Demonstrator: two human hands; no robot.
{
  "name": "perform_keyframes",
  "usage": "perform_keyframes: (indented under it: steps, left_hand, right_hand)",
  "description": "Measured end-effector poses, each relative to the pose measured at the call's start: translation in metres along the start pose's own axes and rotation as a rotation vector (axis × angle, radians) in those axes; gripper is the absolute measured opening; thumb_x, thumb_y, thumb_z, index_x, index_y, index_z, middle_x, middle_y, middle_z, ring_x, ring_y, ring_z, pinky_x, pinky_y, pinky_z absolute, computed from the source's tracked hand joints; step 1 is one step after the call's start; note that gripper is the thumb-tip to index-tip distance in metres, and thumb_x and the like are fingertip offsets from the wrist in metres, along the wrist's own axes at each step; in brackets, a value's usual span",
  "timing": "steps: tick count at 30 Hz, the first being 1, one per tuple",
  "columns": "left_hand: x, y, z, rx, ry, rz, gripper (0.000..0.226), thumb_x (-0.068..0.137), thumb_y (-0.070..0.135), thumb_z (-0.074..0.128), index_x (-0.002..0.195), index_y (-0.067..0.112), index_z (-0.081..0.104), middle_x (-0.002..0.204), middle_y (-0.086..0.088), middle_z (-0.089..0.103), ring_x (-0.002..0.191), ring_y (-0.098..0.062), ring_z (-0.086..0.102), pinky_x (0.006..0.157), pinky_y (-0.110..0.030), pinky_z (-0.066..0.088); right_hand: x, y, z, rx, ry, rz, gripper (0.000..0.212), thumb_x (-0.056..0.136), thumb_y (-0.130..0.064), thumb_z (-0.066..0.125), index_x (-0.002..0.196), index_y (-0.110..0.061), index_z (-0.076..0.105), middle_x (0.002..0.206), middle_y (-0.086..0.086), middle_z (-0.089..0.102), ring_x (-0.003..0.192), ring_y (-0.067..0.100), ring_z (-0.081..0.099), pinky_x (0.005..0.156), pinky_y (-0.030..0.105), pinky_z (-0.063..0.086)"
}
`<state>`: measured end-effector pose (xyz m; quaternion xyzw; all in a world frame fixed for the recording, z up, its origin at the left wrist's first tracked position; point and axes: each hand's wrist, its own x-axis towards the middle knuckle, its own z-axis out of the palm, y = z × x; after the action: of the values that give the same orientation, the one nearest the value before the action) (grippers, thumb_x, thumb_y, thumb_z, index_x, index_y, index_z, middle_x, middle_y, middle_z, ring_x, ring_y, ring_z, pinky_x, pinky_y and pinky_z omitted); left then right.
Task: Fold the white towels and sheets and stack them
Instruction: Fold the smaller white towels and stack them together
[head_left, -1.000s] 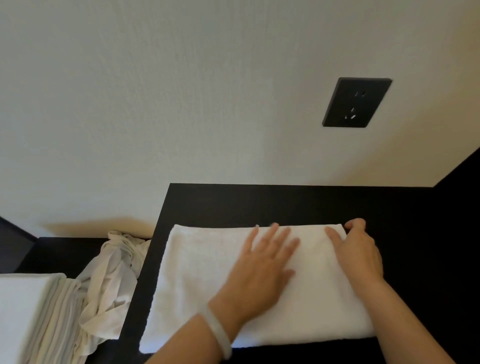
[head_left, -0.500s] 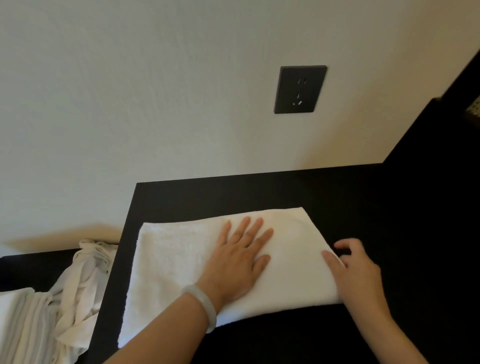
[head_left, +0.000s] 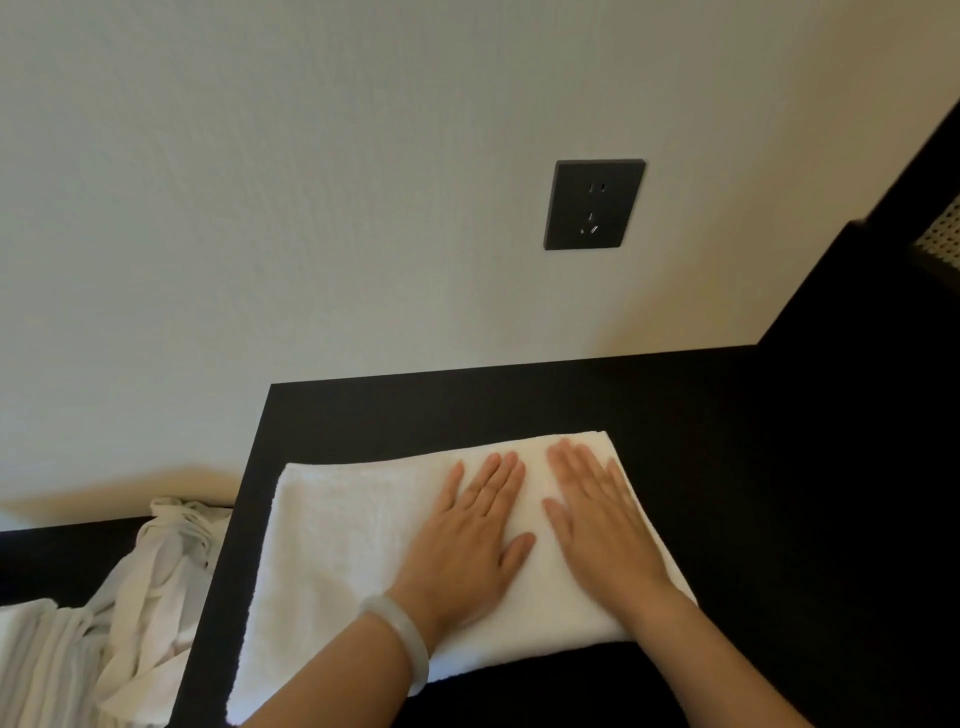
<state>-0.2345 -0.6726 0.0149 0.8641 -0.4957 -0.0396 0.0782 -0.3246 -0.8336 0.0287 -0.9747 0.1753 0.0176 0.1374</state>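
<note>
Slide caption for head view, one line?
Flat left hand and right hand press a folded white towel on a dark table.

Pale textured wall (head_left: 311, 208) straight ahead, dark power socket (head_left: 594, 204) mounted on it. Black desk (head_left: 519, 405) butts against the wall, and dark furniture (head_left: 883, 322) rises at right.

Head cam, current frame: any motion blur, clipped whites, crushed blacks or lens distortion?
Head view: right hand smeared by motion blur, left hand sharper; towel nearly blown out, weave faint; black table crushed, almost featureless; wall lit warm at right, cooler at left; socket leans, likely wide-angle skew.
</note>
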Motion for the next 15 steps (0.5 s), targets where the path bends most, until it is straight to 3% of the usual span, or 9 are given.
perform_keyframes:
  steps: [3,7,11,15]
  left_hand:
    - [-0.001,-0.001,0.0,0.003,-0.005,0.001,0.067,0.101,0.056,0.008,0.156,0.021,-0.007,0.161,0.007,-0.017,0.145,-0.004,-0.027,0.12,-0.043,-0.016]
    - [0.001,0.0,0.0,-0.005,-0.016,0.001,0.066,0.101,0.056,0.006,0.156,0.022,-0.007,0.162,0.007,-0.017,0.145,-0.004,-0.028,0.12,-0.044,-0.017]
    - [-0.008,-0.009,-0.004,0.023,-0.018,-0.004,0.064,0.101,0.056,0.006,0.157,0.027,-0.006,0.163,0.008,-0.016,0.146,-0.007,-0.025,0.119,-0.042,-0.019]
    - [-0.061,-0.051,-0.008,0.028,0.056,-0.367,0.064,0.091,0.061,-0.008,0.15,0.041,-0.022,0.157,0.013,-0.03,0.147,-0.012,-0.026,0.117,-0.044,-0.023]
  right_hand:
    - [0.008,0.01,0.002,-0.053,-0.01,0.063,0.061,0.102,-0.047,0.011,0.156,-0.028,-0.01,0.165,-0.011,-0.008,0.148,0.001,-0.015,0.122,0.039,-0.013]
    - [0.022,-0.015,0.0,-0.136,0.15,0.088,0.066,0.097,-0.047,0.006,0.156,-0.021,0.021,0.163,0.001,0.022,0.152,0.016,0.009,0.121,0.046,-0.008]
    - [0.021,-0.009,0.011,-0.091,0.029,0.036,0.061,0.099,-0.049,0.005,0.155,-0.033,-0.014,0.165,-0.007,-0.014,0.149,0.007,-0.02,0.121,0.036,-0.015]
    - [0.02,-0.008,0.012,-0.067,0.035,0.036,0.06,0.101,-0.048,0.008,0.154,-0.033,-0.016,0.164,-0.008,-0.015,0.148,0.007,-0.022,0.121,0.036,-0.015]
